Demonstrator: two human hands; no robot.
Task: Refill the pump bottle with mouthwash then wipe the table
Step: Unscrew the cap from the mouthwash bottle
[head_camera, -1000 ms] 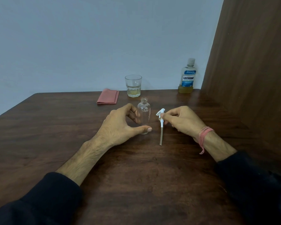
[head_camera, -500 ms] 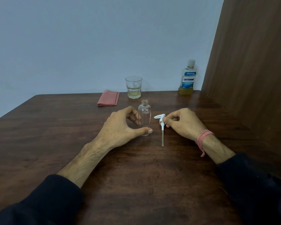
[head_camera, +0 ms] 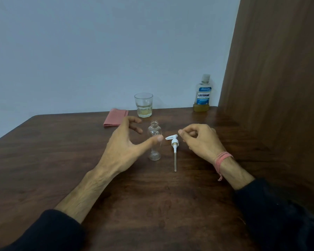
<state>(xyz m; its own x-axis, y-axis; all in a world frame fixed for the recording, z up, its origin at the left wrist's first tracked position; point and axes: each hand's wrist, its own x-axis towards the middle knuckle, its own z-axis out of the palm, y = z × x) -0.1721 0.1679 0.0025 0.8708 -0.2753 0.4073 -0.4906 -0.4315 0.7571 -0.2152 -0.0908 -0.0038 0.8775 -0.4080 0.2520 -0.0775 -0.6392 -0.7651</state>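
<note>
Pump bottle, clear and uncapped, stands upright; white pump head lies at its 3 o'clock. Left hand spreads wide; right hand loosely curled, holds nothing.

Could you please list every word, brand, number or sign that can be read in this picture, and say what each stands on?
"LISTERINE": on the blue and white label of the mouthwash bottle at the back right of the table.
Smaller lines above and below the brand on that label: too small and blurred to read.
Nothing else in view shows any text.
</note>
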